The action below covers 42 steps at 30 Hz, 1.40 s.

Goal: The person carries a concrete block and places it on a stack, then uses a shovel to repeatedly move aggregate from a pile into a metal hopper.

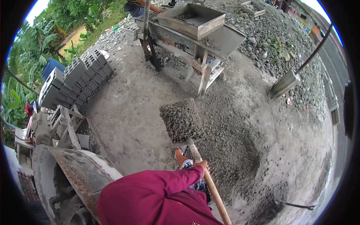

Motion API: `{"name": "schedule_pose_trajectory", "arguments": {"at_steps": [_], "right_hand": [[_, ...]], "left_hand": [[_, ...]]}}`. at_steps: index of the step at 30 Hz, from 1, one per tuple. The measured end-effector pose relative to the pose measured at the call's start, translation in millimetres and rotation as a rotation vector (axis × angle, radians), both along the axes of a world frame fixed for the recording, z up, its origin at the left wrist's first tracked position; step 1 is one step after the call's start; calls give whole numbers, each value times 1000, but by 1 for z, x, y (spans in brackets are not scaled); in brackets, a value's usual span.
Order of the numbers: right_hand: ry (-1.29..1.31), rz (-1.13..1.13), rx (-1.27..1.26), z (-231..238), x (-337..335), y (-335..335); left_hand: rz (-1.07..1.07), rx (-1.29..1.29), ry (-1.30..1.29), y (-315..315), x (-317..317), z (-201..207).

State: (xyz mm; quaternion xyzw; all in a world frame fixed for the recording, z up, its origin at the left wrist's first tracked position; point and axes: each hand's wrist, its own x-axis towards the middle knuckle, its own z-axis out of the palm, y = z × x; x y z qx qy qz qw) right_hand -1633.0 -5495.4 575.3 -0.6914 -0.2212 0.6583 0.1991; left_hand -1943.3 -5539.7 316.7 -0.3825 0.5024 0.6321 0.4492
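My left hand [202,165], at the end of a maroon sleeve, is closed round the wooden shaft of a shovel [212,184]. The shaft slants from the lower edge up toward the middle of the head view. On the blade lies a heaped load of damp grey gravelly mix [182,120], which hides most of the metal. A loose pile of the same grey material [234,153] spreads over the ground just right of the shovel. My right hand is out of the picture, as is the lower end of the shaft.
A mixer drum [84,165] stands close on my left, with stacked hollow blocks [80,80] beyond. Ahead, a wooden box [210,27] rests on a workbench [168,39] beside another person's arm [150,5]. A second shovel [154,62] leans there. A pole-mounted cylinder [285,84] lies right.
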Motion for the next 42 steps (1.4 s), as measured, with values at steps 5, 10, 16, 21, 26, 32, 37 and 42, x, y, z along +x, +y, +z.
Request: {"name": "schedule_pose_trajectory", "arguments": {"at_steps": [5, 10, 16, 21, 26, 32, 37, 42], "right_hand": [[-9, -100, -71, 37, -71, -6], [66, -192, -81, 107, -115, -17], [42, -13, 461, 181, -297, -38], [-769, 82, 1399, 183, -443, -99], [-405, 92, 1705, 100, -609, -192], [-703, -29, 1341, 2, -638, -263], [-311, -543, 741, -75, -625, -326], [-50, -1020, 574, -132, -645, -458]], "left_hand": [[17, 102, -58, -27, -111, 28], [-91, 50, 90, 36, -283, 152], [-173, 455, 381, 113, -468, 338], [-171, 995, 346, 153, -603, 397], [-342, 848, 454, 153, -725, 359], [-448, 1012, 489, 116, -698, 365], [-815, 1398, 316, 99, -591, 375], [-1106, 1217, 101, 70, -503, 256]]}}
